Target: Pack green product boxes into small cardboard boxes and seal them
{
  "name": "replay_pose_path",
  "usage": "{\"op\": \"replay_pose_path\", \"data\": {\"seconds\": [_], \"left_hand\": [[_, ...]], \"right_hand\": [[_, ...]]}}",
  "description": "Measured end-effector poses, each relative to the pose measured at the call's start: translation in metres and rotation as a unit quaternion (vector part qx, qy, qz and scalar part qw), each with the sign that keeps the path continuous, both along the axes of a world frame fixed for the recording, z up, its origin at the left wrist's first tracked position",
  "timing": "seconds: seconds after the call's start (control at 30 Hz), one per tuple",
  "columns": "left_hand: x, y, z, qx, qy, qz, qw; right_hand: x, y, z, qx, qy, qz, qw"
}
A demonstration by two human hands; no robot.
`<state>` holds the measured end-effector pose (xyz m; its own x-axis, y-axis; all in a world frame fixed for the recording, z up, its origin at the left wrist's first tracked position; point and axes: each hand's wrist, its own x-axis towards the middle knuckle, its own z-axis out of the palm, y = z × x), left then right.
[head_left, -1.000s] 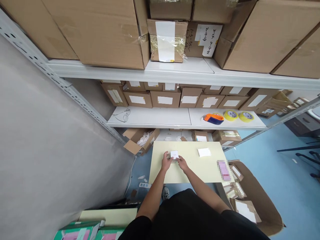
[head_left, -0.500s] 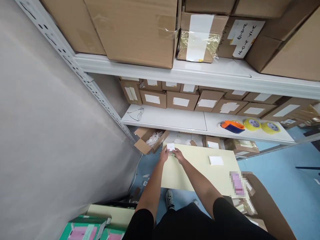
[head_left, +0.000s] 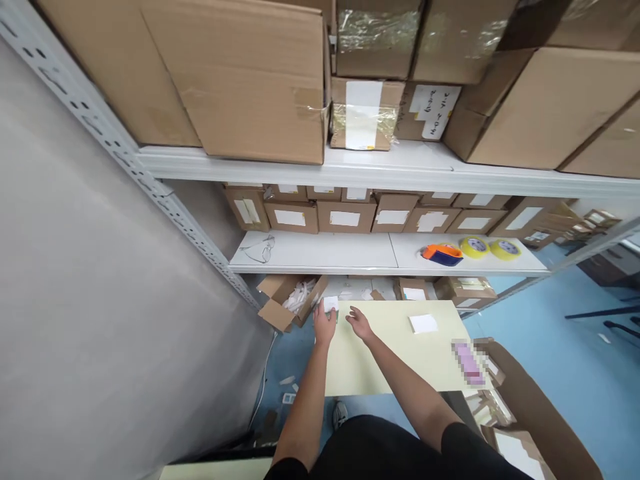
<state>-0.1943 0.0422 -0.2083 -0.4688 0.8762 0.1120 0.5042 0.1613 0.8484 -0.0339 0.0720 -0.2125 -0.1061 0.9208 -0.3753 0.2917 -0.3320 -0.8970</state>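
Observation:
At the far left corner of the pale yellow table (head_left: pixel 385 360), my left hand (head_left: pixel 325 325) is closed on a small white square piece (head_left: pixel 331 304), which looks like a card or a thin stack of paper. Its fingers lie along the left side, with the thumb on the near edge. A bit of green shows beside the thumb; what it belongs to is hidden. My right hand (head_left: pixel 359 324) hovers over the table just right of the white square, apart from it, fingers spread and holding nothing. Farther right lies a white stack of paper (head_left: pixel 423 323).
Left of the table stands an open carton (head_left: pixel 280 308) with white strips inside. A shelf (head_left: pixel 330 252) behind carries glasses (head_left: pixel 264 250), an orange and blue tape dispenser (head_left: pixel 443 254), yellow tape rolls (head_left: pixel 475 247) and several boxes. A large carton (head_left: pixel 540 407) stands at the right.
My right hand has let go of the white square and moved right, its fingers opening. My left hand stays on the square. The camera view has tilted up and shifted right.

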Motion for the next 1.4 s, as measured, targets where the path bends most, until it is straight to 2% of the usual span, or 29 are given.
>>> {"op": "replay_pose_path", "data": {"seconds": [0.1, 0.2, 0.37, 0.5, 0.63, 0.77, 0.9, 0.97, 1.07, 1.23, 1.3, 1.4], "left_hand": [[0.021, -0.005, 0.019, 0.079, 0.045, -0.060, 0.994], [0.053, -0.007, 0.035, 0.112, 0.056, -0.120, 0.985], [0.118, 0.005, 0.052, 0.109, 0.039, -0.171, 0.978], [0.176, 0.023, 0.066, 0.086, 0.032, -0.228, 0.969], [0.224, 0.036, 0.081, 0.073, 0.056, -0.261, 0.961], [0.257, 0.039, 0.094, 0.067, 0.085, -0.249, 0.963], [0.269, 0.026, 0.103, 0.063, 0.107, -0.223, 0.967], [0.266, 0.013, 0.105, 0.064, 0.121, -0.199, 0.970], [0.253, -0.010, 0.106, 0.061, 0.137, -0.149, 0.977], [0.236, -0.038, 0.106, 0.057, 0.126, -0.093, 0.986], [0.233, -0.043, 0.107, 0.058, 0.113, -0.088, 0.988], [0.227, -0.047, 0.110, 0.061, 0.094, -0.090, 0.990]], "right_hand": [[0.042, -0.005, 0.012, 0.066, -0.005, -0.019, 0.998], [0.095, -0.012, 0.032, 0.105, -0.017, -0.030, 0.994], [0.182, -0.022, 0.067, 0.158, -0.059, -0.079, 0.983], [0.246, -0.019, 0.084, 0.190, -0.093, -0.113, 0.971], [0.307, 0.019, 0.104, 0.252, -0.142, -0.116, 0.950], [0.353, 0.095, 0.142, 0.340, -0.175, -0.075, 0.921], [0.363, 0.171, 0.176, 0.373, -0.241, 0.003, 0.896], [0.358, 0.195, 0.183, 0.332, -0.303, 0.029, 0.893], [0.351, 0.215, 0.186, 0.296, -0.363, 0.038, 0.883], [0.348, 0.217, 0.194, 0.284, -0.371, 0.097, 0.879], [0.345, 0.204, 0.197, 0.292, -0.368, 0.111, 0.876], [0.335, 0.163, 0.192, 0.319, -0.338, 0.113, 0.878]]}}
